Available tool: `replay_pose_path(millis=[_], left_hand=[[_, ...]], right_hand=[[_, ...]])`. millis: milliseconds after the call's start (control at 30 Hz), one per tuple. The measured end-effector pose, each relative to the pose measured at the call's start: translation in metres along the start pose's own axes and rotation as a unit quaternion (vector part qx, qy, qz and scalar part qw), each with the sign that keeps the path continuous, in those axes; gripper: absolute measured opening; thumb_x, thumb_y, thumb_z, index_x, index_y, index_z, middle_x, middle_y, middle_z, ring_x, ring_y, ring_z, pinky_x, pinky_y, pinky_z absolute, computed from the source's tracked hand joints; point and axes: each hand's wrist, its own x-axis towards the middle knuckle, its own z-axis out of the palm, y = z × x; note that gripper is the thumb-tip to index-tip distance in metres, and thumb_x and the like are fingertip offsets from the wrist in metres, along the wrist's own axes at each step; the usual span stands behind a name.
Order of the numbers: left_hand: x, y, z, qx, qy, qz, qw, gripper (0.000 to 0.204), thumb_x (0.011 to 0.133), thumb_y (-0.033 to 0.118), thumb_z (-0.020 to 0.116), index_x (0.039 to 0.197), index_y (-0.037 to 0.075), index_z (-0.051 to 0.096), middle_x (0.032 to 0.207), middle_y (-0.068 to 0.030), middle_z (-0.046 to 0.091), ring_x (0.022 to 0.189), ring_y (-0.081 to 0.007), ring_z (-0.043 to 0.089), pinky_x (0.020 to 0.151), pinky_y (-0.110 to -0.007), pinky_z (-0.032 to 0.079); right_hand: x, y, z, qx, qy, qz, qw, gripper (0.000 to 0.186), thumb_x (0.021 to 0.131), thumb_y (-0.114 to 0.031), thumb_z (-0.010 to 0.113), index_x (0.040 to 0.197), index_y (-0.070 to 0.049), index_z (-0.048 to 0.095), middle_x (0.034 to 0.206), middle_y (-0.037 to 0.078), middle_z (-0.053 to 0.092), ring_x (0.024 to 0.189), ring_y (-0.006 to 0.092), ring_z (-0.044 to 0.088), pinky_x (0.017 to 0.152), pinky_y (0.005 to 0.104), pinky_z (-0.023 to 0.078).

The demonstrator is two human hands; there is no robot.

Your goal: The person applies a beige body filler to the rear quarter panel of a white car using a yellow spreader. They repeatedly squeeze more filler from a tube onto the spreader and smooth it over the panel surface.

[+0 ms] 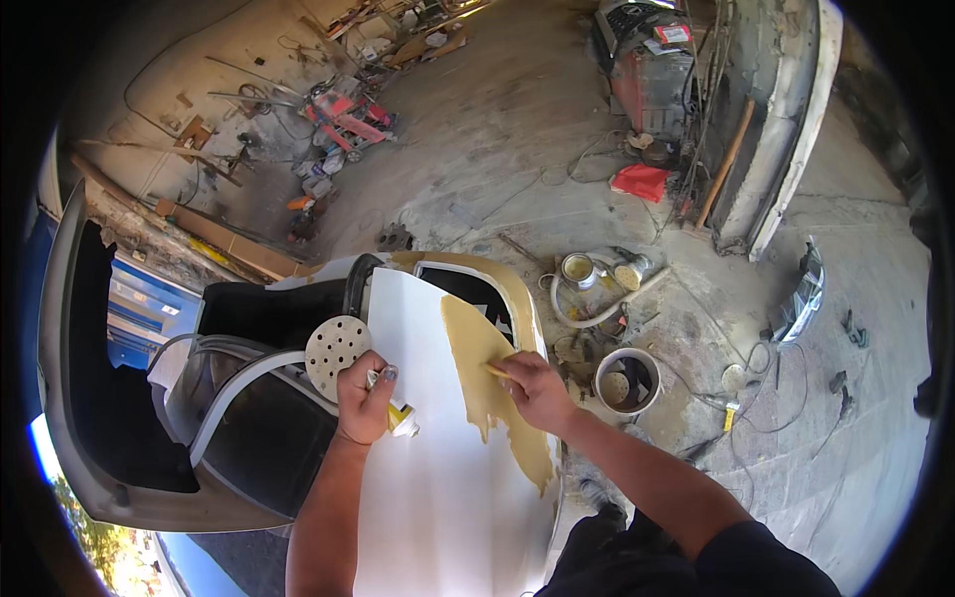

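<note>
A white car body panel [413,497] lies in front of me, with a tan patch of filler [473,348] spread over its right part. My left hand [364,400] is closed round a small white and yellow tube [403,416], its white end pointing down and right over the panel. Against the same hand is a pale round sanding disc [336,348] with many holes; whether the fingers grip it too, I cannot tell. My right hand [535,390] pinches a thin yellow strip [494,370] at the tan patch. Most of that strip is hidden by the fingers.
Left of the panel are a dark car window [269,408] and a raised lid [60,378]. On the floor to the right stand a white bucket [627,381], a hose [597,320] and a car headlight [804,294]. A red floor jack [348,119] is farther back.
</note>
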Motion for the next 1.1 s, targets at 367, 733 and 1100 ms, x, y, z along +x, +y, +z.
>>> replay_pose_path(millis=[367, 733, 1100], left_hand=[[0.000, -0.003, -0.001, 0.040, 0.005, 0.044, 0.998, 0.019, 0.099, 0.007, 0.061, 0.082, 0.002, 0.054, 0.068, -0.0016, 0.052, 0.065, -0.0089, 0.044, 0.061, -0.028, 0.038], [-0.001, 0.002, 0.005, -0.011, -0.002, 0.002, 1.000, 0.027, 0.102, 0.020, 0.061, 0.082, 0.004, 0.055, 0.070, -0.0026, 0.056, 0.064, -0.0097, 0.050, 0.061, -0.027, 0.039], [0.003, 0.002, 0.006, 0.005, 0.007, 0.005, 1.000, 0.030, 0.102, 0.025, 0.063, 0.081, 0.005, 0.055, 0.070, 0.0000, 0.055, 0.064, -0.0086, 0.048, 0.060, -0.027, 0.037]], right_hand=[[-0.077, -0.005, -0.013, 0.077, -0.087, 0.017, 0.993, 0.025, 0.091, 0.000, 0.070, 0.116, -0.005, 0.070, 0.108, 0.015, 0.068, 0.103, 0.0374, 0.067, 0.089, 0.0443, 0.057], [-0.007, 0.023, 0.037, 0.017, 0.129, 0.107, 0.986, 0.041, 0.092, 0.001, 0.069, 0.132, -0.008, 0.072, 0.108, 0.012, 0.069, 0.103, 0.0342, 0.063, 0.095, 0.0416, 0.053], [0.019, 0.070, 0.003, 0.082, -0.015, 0.378, 0.922, 0.022, 0.101, -0.021, 0.063, 0.102, 0.001, 0.067, 0.090, 0.023, 0.069, 0.087, 0.0426, 0.068, 0.079, 0.0498, 0.053]])
